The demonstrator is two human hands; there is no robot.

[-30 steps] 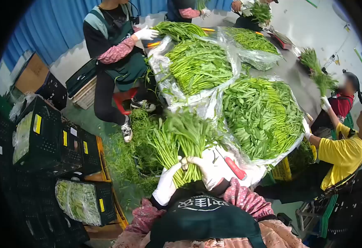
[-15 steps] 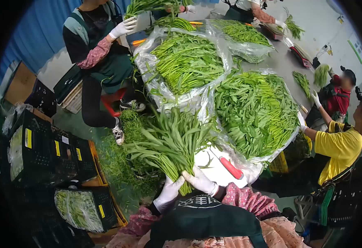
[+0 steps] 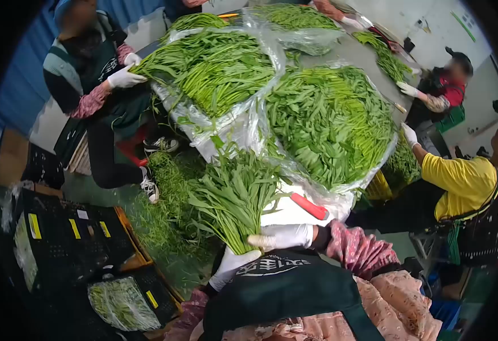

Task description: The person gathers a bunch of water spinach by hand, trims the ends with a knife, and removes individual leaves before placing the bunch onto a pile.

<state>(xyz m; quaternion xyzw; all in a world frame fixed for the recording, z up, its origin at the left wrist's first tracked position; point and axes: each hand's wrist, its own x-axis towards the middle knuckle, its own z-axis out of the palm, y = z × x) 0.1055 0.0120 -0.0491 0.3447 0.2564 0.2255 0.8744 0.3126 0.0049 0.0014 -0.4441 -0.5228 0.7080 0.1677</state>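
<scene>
At left, dark crates (image 3: 72,227) stand stacked beside loose greens (image 3: 166,207) strewn over the floor. Near the centre, the bunch of greens (image 3: 233,196) leans up and away from the apron, leaves outward; the left hand (image 3: 234,266) is closed round its stem ends, probably to support the weight low while leaving the leaves free. The right hand (image 3: 287,236) lies across from the right, fingertips against the stems; whether they pinch cannot be told. Beyond it, a red handle (image 3: 309,206) rests on a white surface (image 3: 280,213), seemingly set within reach. The plastic-lined heap (image 3: 334,128) bounds movement ahead and rightward, its edge near the handle; wider room opens leftward, above the floor.
</scene>
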